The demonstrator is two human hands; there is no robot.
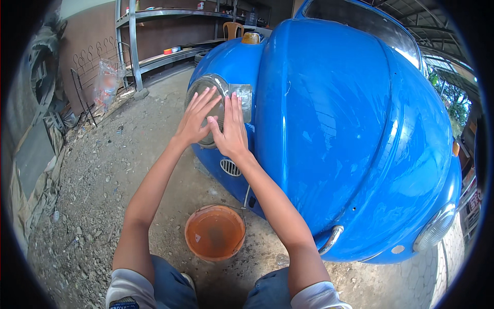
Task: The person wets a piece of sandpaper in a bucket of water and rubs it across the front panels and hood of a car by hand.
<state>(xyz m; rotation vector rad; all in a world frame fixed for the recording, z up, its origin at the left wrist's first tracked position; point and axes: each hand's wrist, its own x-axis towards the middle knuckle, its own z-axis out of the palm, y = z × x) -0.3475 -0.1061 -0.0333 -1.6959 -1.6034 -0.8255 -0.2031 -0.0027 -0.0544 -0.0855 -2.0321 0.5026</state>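
Note:
My left hand (198,114) lies over the round headlight (210,81) of a blue car (324,113), fingers stretched out and slightly apart. Close beside it, my right hand (231,127) reaches up with straight fingers, its thumb pointing toward the left hand. Its fingertips rest at the edge of a grey, shiny rectangular patch (244,98) between the headlight and the hood; I cannot make out its material. Neither hand grips anything. Both hands hide much of the headlight glass. Below the headlight is a small oval grille (230,167) in the fender.
An orange bucket (215,216) of cloudy water stands on the ground between my arms, near my feet. A curved chrome bumper piece (332,239) juts from the car's front. Metal shelving (135,46) and a wire rack (85,77) with a plastic bag stand far left.

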